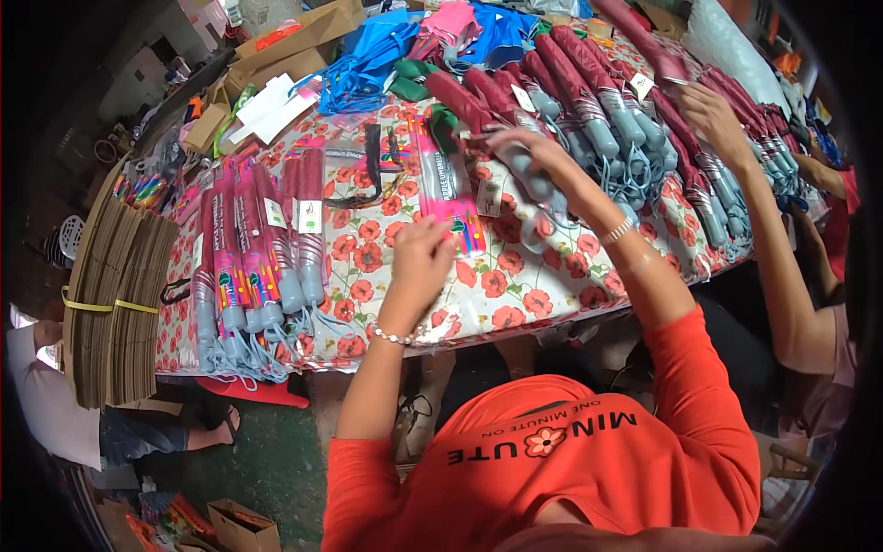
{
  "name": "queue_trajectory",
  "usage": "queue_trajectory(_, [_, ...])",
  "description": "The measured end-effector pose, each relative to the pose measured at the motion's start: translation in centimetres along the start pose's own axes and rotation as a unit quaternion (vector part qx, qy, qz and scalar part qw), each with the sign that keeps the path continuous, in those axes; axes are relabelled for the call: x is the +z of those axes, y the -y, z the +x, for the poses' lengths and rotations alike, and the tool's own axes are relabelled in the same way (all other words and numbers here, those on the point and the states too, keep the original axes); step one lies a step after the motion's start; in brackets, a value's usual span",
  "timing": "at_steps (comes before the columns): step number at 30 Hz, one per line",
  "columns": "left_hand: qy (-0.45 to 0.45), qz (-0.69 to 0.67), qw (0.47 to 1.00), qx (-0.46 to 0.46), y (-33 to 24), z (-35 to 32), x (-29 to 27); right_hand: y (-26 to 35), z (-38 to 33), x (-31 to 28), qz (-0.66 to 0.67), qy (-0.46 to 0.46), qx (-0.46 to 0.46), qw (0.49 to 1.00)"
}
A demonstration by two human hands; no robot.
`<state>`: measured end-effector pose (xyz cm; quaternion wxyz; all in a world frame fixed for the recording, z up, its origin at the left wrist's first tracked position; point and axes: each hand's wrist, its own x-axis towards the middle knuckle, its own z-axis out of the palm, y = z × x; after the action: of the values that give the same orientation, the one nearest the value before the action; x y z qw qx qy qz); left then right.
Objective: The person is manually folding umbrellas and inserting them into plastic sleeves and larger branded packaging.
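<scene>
My left hand (423,260) is closed, its fingertips at the lower left edge of a clear plastic umbrella sleeve (466,221) with a bright pink printed end. The sleeve lies on the flowered tablecloth. Farther right, my right hand (541,155) reaches over a maroon folded umbrella; motion smears its fingers. Below this hand, a grey umbrella handle (535,228) is blurred too, and I cannot tell whether the hand grips it. Maroon folded umbrellas (589,87) with grey handles and wrist cords lie piled just beyond my right hand.
Sleeved umbrellas (253,244) lie in a row at left, beside strapped cardboard stacks (120,294). Blue bags (368,60) and open cartons (299,37) crowd the back. At right, a co-worker's hand (710,120) holds a maroon umbrella (648,41) near more umbrellas.
</scene>
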<state>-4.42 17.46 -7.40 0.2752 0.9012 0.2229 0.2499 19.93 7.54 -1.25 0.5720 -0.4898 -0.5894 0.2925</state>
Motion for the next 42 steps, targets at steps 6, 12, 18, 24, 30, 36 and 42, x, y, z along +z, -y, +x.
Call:
queue_trajectory(6, [-0.052,-0.794,0.606,-0.006,2.4,1.4,-3.4,5.2,-10.3,0.1,-0.004,0.064,0.009,0.998])
queue_trajectory(12, [-0.019,-0.858,0.466,0.213,-3.8,-0.9,-5.8,6.7,-15.9,3.5,0.029,0.139,0.183,0.973])
queue_trajectory(18, [-0.194,-0.678,0.644,0.296,-14.2,-2.6,-4.7,11.0,-11.2,9.4,-0.225,0.073,-0.092,0.967])
queue_trajectory(24, [-0.153,-0.305,0.927,0.158,-9.0,-11.7,-11.8,10.8,-8.2,10.4,-0.183,0.121,0.092,0.971])
queue_trajectory(30, [-0.176,0.095,0.919,-0.339,-3.8,-33.3,-12.3,8.3,-10.8,9.0,-0.369,0.237,0.017,0.898])
queue_trajectory(36, [-0.09,0.183,0.788,-0.581,-0.1,-49.8,-2.0,2.1,-13.7,6.3,-0.391,0.231,0.054,0.889])
queue_trajectory(42, [-0.093,0.22,0.817,-0.525,3.6,-49.8,3.6,1.8,-14.0,8.8,-0.41,0.259,0.098,0.869])
